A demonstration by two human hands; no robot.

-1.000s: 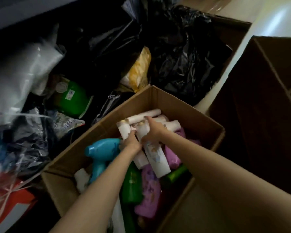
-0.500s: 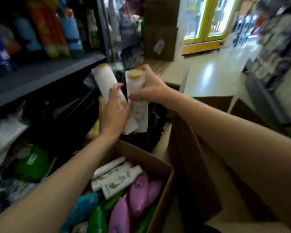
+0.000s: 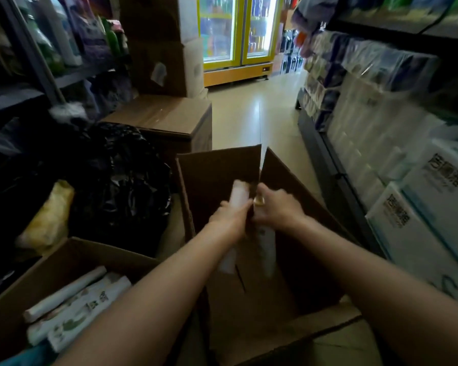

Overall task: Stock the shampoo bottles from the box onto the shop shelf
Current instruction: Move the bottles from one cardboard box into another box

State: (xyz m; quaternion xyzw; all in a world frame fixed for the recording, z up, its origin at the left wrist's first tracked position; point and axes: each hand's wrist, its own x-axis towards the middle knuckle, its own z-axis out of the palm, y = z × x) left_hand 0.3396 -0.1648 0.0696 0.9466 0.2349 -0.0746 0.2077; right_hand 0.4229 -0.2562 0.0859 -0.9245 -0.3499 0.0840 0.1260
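Observation:
My left hand [image 3: 229, 216] grips a white shampoo bottle [image 3: 239, 195], its top pointing away from me. My right hand [image 3: 276, 208] grips a second white bottle [image 3: 266, 243] with a gold cap, its body hanging down below the fist. Both hands are side by side over an open, dark cardboard box [image 3: 217, 170] in the aisle. At the lower left stands the stock box [image 3: 72, 257] with several white bottles [image 3: 85, 305] lying in it. The dark shelf [image 3: 13, 96] at the left carries blurred bottles.
Black bin bags [image 3: 122, 180] and a yellow pack [image 3: 49, 217] lie left of the open box. A taped carton [image 3: 167, 117] and stacked cartons [image 3: 161, 46] stand behind. Wrapped tissue packs [image 3: 397, 154] line the right shelving. A lit fridge [image 3: 236, 30] closes the tiled aisle.
Both hands lifted a white bottle each out of the stock box, raised them toward the left shelf, then swung right and down over the dark open box. My view turned to the aisle.

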